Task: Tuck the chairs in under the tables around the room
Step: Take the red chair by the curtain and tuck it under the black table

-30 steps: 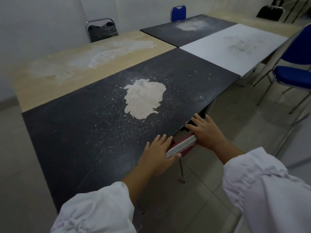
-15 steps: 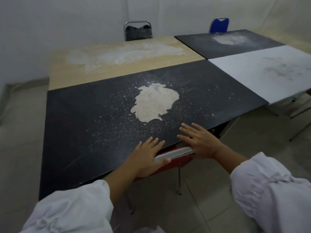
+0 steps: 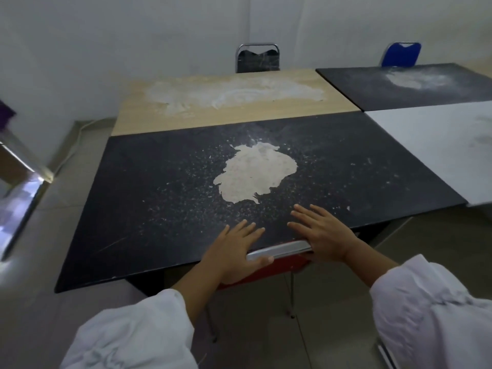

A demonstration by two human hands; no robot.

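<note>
The room is plain, with white walls and a pale tiled floor; four tables are pushed together into one block. The black table stands nearest you, with a worn pale patch at its centre. Beyond it lies the wood-toned table, to the right the white table, and at the far right corner a second black table.

The red chair sits at the near edge of the black table, its chrome back rail level with that edge and its seat hidden beneath the top. I judge it tucked, or nearly so.

Your left hand lies flat, fingers splayed on the tabletop, thumb hooked over the rail. Your right hand also lies flat and unclenched, palm at the rail's right end. Neither hand grips the rail; both press against it.

At the far edge, the black chair and the blue chair show only their backs above the tops. How far in they stand cannot be determined. The rest of the room is out of view, so further chairs may remain.
</note>
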